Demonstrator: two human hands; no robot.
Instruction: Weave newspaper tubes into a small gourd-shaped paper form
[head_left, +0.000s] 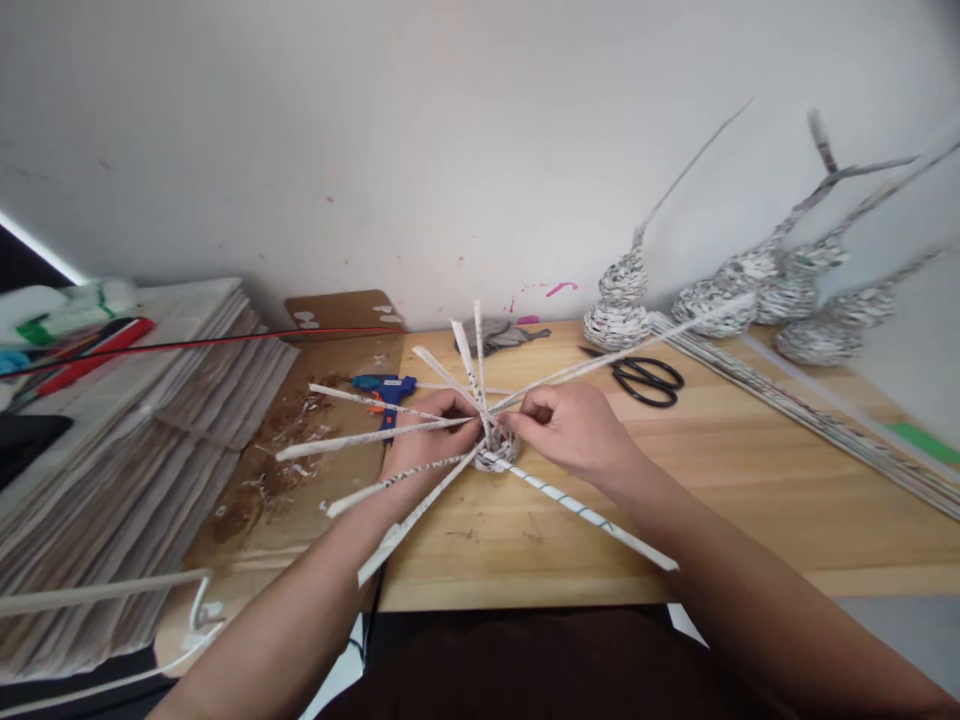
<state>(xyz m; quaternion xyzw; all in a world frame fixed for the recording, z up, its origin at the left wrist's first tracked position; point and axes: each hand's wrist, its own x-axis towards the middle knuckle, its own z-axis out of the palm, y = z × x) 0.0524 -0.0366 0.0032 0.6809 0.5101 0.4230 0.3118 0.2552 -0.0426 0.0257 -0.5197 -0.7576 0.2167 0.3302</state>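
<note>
A small woven hub of rolled newspaper tubes (496, 450) lies on the wooden table (735, 500), with several long paper spokes fanning out from it. My left hand (429, 440) is closed on the spokes at the hub's left side. My right hand (577, 430) pinches a paper tube at the hub's right side, fingers curled. One long tube (600, 518) runs from the hub toward the table's front edge at the right.
Black scissors (646, 380) lie behind my right hand. A blue glue gun (384, 388) sits behind the left hand on stained cardboard (277, 490). Finished woven paper cones (619, 300) and a bundle of paper tubes (810, 410) stand at the right. Stacked newspapers (127, 440) fill the left.
</note>
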